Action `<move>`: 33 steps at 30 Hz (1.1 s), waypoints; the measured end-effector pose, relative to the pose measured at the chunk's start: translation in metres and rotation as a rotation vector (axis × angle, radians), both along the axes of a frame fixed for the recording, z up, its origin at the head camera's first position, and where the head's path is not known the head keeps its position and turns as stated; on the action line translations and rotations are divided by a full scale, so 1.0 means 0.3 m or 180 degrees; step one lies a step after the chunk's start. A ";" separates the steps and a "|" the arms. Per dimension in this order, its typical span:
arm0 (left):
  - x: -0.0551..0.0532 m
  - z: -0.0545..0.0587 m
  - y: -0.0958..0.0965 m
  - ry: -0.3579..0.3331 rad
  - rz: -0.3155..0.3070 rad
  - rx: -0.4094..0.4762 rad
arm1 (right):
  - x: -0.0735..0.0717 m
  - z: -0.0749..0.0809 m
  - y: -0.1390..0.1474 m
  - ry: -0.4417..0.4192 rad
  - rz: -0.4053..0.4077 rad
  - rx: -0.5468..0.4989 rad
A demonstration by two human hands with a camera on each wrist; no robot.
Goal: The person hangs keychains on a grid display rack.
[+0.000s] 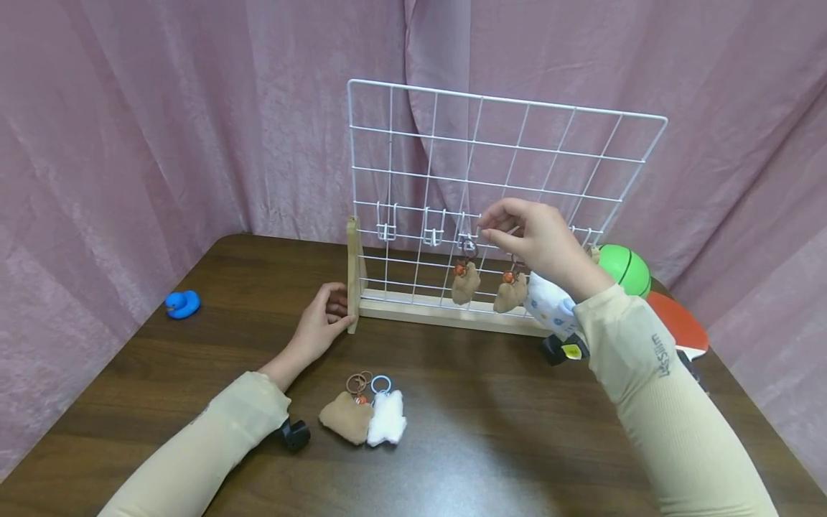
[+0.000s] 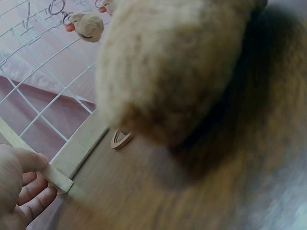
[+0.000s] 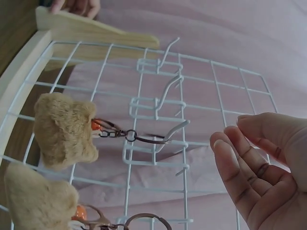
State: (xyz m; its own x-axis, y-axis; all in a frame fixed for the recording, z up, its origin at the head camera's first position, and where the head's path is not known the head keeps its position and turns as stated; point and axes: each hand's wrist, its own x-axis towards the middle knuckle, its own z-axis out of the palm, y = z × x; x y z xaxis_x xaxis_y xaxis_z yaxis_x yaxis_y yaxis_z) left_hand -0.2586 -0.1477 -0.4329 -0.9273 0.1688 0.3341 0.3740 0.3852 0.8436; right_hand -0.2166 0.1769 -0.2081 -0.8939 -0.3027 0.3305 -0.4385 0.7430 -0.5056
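Pink curtains (image 1: pixel 310 108) are hung behind a dark wooden table (image 1: pixel 491 445), on which a white wire grid (image 1: pixel 481 96) is held up by a wooden stand (image 1: pixel 352 266). One end of the stand is gripped by the left hand (image 1: pixel 321 322), between thumb and fingers. Just beside a white hook (image 3: pixel 180 126), the right hand (image 1: pixel 533 233) is raised with fingers loosely bent, and nothing is held. From that hook a brown plush keychain (image 1: pixel 465 285) is hung by its bronze-coloured ring (image 3: pixel 156 141), below the right hand's fingertips; a second brown keychain (image 1: pixel 510 293) is hung next to it. Nearer the camera, another brown keychain (image 1: pixel 347 418) and a white plush keychain (image 1: pixel 386 420) are laid side by side on the table. By their look, the plush bodies can be judged light, soft and hard to damage, easily squashed and prone to swing. The ring seems stiff, smooth and perhaps slippery, so it would best be pinched at its outer edge, away from the hook.
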 end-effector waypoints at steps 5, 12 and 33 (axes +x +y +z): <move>0.000 -0.004 0.000 -0.0022 0.0029 -0.0005 | 0.027 -0.009 0.003 0.0109 0.0112 -0.0091; 0.010 0.011 -0.005 0.0002 0.0007 -0.0032 | 0.084 -0.041 0.001 0.0188 0.0284 -0.0449; 0.009 0.001 -0.013 -0.0012 0.0024 -0.0021 | 0.152 -0.261 -0.098 -0.0128 0.0827 -0.0560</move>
